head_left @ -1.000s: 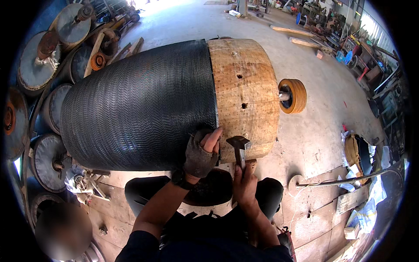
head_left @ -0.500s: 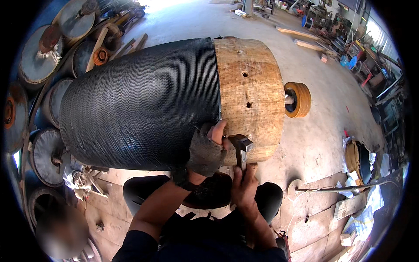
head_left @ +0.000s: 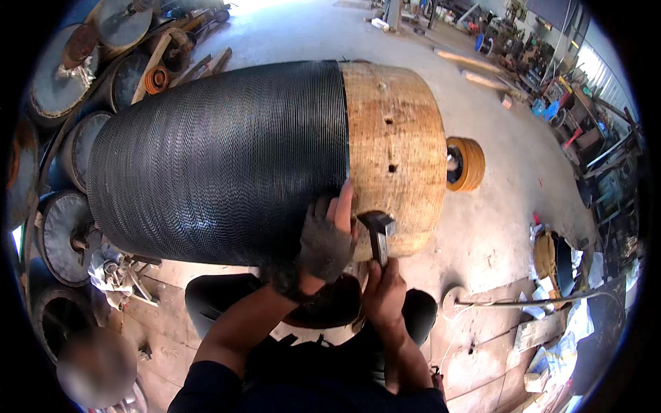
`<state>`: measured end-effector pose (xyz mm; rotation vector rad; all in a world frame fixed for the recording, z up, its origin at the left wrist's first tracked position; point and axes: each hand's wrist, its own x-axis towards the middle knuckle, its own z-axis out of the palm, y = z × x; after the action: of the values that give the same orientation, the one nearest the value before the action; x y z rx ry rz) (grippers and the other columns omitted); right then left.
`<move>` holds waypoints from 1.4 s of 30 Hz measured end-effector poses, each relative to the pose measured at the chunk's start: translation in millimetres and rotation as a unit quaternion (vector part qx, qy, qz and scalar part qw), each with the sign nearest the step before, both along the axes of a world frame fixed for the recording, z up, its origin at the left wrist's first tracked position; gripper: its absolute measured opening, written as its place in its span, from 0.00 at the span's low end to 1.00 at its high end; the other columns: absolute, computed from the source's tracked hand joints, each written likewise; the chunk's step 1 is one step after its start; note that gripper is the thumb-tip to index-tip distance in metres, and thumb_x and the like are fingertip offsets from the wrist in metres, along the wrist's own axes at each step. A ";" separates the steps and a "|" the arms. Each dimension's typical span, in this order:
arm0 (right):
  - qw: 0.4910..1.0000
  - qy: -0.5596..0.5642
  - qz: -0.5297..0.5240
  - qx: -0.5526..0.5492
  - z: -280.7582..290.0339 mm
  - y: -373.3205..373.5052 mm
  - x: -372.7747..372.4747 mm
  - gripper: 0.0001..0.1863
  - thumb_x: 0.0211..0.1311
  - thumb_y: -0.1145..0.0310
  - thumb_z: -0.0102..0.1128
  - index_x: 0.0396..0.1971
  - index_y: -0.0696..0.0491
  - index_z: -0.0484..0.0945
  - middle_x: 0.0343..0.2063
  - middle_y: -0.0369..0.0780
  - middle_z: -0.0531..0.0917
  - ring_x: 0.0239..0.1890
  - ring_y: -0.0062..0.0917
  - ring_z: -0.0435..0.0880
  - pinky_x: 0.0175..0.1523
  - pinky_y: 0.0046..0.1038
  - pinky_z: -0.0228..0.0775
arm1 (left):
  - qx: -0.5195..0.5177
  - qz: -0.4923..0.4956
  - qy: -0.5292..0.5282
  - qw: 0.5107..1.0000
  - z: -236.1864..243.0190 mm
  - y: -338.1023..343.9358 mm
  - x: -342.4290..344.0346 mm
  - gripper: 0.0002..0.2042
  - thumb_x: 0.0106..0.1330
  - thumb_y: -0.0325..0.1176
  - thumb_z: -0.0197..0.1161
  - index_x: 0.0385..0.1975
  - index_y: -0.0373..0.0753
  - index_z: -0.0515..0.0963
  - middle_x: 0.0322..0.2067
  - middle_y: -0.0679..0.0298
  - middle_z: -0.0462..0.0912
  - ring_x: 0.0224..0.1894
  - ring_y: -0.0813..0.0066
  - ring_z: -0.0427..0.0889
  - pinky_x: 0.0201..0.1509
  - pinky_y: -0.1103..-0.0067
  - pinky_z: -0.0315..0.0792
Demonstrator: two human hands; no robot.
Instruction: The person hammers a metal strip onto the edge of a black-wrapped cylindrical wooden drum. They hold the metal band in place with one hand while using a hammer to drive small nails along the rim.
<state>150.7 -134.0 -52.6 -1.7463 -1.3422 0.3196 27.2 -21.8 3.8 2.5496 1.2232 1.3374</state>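
Observation:
A large wooden drum (head_left: 413,144) lies on its side in front of me, most of it wrapped in ridged black strands (head_left: 227,158). My left hand (head_left: 327,241), in a dark fingerless glove, bears on the near side at the wrap's right edge. One fingertip points up along that edge, the others are bent close together, and what they pinch is hidden. My right hand (head_left: 385,289) grips a short hammer (head_left: 379,237), head up, close beside the left fingers and over the bare wood. Two dark holes show in the wood.
A yellow-brown wheel (head_left: 468,164) sits on the shaft at the drum's right end. Round-ended drums (head_left: 65,237) are stacked at left, with a blurred round patch below them. A curved rod (head_left: 530,301), a basket and plastic sheets lie at right. Planks and machinery stand farther back.
The view has shifted slightly. My left hand stays at the wrap's edge, its fingertip reaching a little farther up. The hammer remains close beside it, nearly unmoved.

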 end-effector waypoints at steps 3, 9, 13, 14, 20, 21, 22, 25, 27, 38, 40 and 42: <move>0.992 0.070 0.008 0.103 4.0 -14.3 -1.1 0.12 0.69 0.71 0.56 0.46 0.62 0.72 0.29 0.59 0.83 0.35 0.59 0.84 0.35 0.43 0.78 | 0.002 -0.037 -0.016 0.999 -12.9 -21.9 -19.3 0.34 0.58 0.27 0.65 0.66 0.28 0.62 0.49 0.48 0.77 0.46 0.50 0.78 0.51 0.59 0.72; 0.999 -0.022 0.009 -0.021 -4.0 8.1 -3.7 0.12 0.70 0.68 0.54 0.43 0.62 0.74 0.28 0.55 0.84 0.32 0.55 0.86 0.33 0.43 0.77 | -0.066 -0.105 0.106 0.987 -87.5 -80.2 -52.2 0.22 0.61 0.36 0.65 0.53 0.33 0.74 0.47 0.49 0.77 0.46 0.50 0.78 0.48 0.56 0.72; 0.986 0.047 0.029 0.159 -23.1 -9.2 -3.6 0.12 0.68 0.73 0.52 0.48 0.61 0.73 0.33 0.59 0.83 0.37 0.59 0.84 0.38 0.44 0.78 | -0.057 -0.111 0.116 0.985 -111.4 -99.8 -58.5 0.19 0.62 0.42 0.65 0.47 0.36 0.77 0.43 0.53 0.76 0.44 0.53 0.77 0.46 0.56 0.71; 0.988 -0.010 0.017 0.151 -25.3 -4.0 -4.2 0.12 0.69 0.72 0.53 0.48 0.61 0.73 0.32 0.58 0.83 0.36 0.59 0.84 0.37 0.45 0.78 | -0.053 -0.123 0.111 0.985 -107.7 -101.0 -58.9 0.19 0.62 0.43 0.65 0.46 0.36 0.77 0.43 0.53 0.76 0.44 0.54 0.77 0.45 0.57 0.71; 0.991 -0.013 0.002 0.135 -21.2 2.7 -6.8 0.09 0.72 0.67 0.54 0.39 0.58 0.71 0.21 0.53 0.78 0.22 0.50 0.80 0.27 0.40 0.72 | -0.063 -0.117 0.138 0.981 -100.2 -98.6 -47.2 0.16 0.66 0.40 0.64 0.44 0.34 0.78 0.41 0.53 0.77 0.43 0.57 0.78 0.41 0.65 0.74; 0.973 -0.047 0.008 0.227 -23.6 0.8 -5.6 0.09 0.72 0.66 0.54 0.38 0.57 0.71 0.22 0.52 0.78 0.22 0.48 0.80 0.27 0.38 0.72 | -0.066 -0.104 0.152 0.981 -105.3 -99.0 -44.5 0.15 0.66 0.40 0.63 0.44 0.34 0.78 0.40 0.53 0.77 0.41 0.58 0.79 0.40 0.66 0.74; 0.977 -0.028 0.002 0.210 -29.0 -1.5 -4.3 0.10 0.72 0.65 0.54 0.37 0.57 0.71 0.24 0.52 0.78 0.23 0.48 0.80 0.27 0.39 0.72 | -0.069 -0.091 0.167 0.979 -110.1 -99.1 -42.5 0.15 0.67 0.39 0.63 0.44 0.33 0.78 0.39 0.52 0.77 0.40 0.58 0.79 0.38 0.67 0.74; 0.990 -0.079 -0.025 0.116 -29.3 9.5 -3.1 0.12 0.72 0.62 0.53 0.36 0.57 0.71 0.26 0.55 0.80 0.24 0.51 0.82 0.26 0.40 0.71 | -0.093 -0.076 0.174 0.977 -104.8 -102.2 -39.8 0.13 0.67 0.37 0.63 0.42 0.32 0.79 0.36 0.51 0.77 0.37 0.59 0.80 0.36 0.68 0.74; 0.997 -0.007 -0.025 -0.076 -5.5 11.2 -8.5 0.11 0.72 0.65 0.52 0.36 0.59 0.72 0.24 0.55 0.81 0.25 0.53 0.82 0.28 0.41 0.71 | -0.132 -0.091 0.112 0.981 -109.9 -103.3 -39.8 0.12 0.67 0.36 0.62 0.41 0.32 0.79 0.35 0.51 0.78 0.36 0.59 0.80 0.36 0.67 0.74; 0.998 -0.045 -0.033 0.001 10.5 16.3 -7.3 0.10 0.70 0.68 0.54 0.31 0.58 0.74 0.20 0.51 0.80 0.21 0.40 0.82 0.25 0.38 0.70 | -0.039 -0.121 0.225 0.966 -90.5 -108.2 -54.9 0.12 0.65 0.36 0.63 0.39 0.32 0.80 0.35 0.51 0.79 0.39 0.58 0.80 0.42 0.67 0.74; 0.997 -0.003 -0.047 0.060 11.9 -1.3 -15.5 0.10 0.71 0.68 0.53 0.31 0.59 0.72 0.18 0.49 0.80 0.19 0.35 0.81 0.24 0.36 0.68 | -0.067 -0.105 0.238 0.963 -89.6 -103.3 -53.6 0.14 0.65 0.38 0.64 0.40 0.32 0.79 0.37 0.51 0.79 0.41 0.57 0.79 0.44 0.66 0.74; 0.984 0.057 -0.012 0.171 22.0 -7.7 -17.5 0.12 0.71 0.68 0.51 0.27 0.58 0.71 0.15 0.39 0.74 0.17 0.25 0.74 0.24 0.30 0.66 | -0.055 -0.101 0.222 0.968 -88.3 -99.4 -53.0 0.16 0.64 0.40 0.65 0.42 0.33 0.79 0.39 0.51 0.78 0.42 0.56 0.79 0.45 0.65 0.74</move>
<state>133.2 -141.7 -30.6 -1.4345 -1.2132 0.1610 -25.8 -121.1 -84.5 2.8874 1.0045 0.6585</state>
